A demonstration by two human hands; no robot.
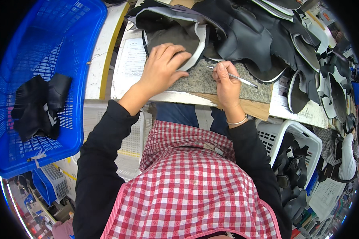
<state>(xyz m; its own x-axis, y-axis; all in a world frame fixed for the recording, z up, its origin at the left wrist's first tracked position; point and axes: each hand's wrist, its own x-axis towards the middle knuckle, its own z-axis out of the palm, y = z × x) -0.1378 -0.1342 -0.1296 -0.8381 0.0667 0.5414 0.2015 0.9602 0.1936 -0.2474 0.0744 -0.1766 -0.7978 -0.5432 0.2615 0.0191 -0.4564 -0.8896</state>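
Observation:
A dark shoe upper [172, 36] with a grey lining and a white edge lies on the bench in front of me. My left hand [162, 67] rests on its near part, fingers stretched out and thumb apart. To the right, my right hand [227, 83] pinches a slim pen [245, 81] with a clear barrel, its tip pointing left over a grey stone slab [211, 83]. The pen does not touch the upper.
More black shoe uppers [243, 36] are heaped at the back and right. A printed sheet [132, 59] lies left of the slab. A blue basket [81, 115] with black pieces stands left; a white crate [307, 133] of black parts stands below right.

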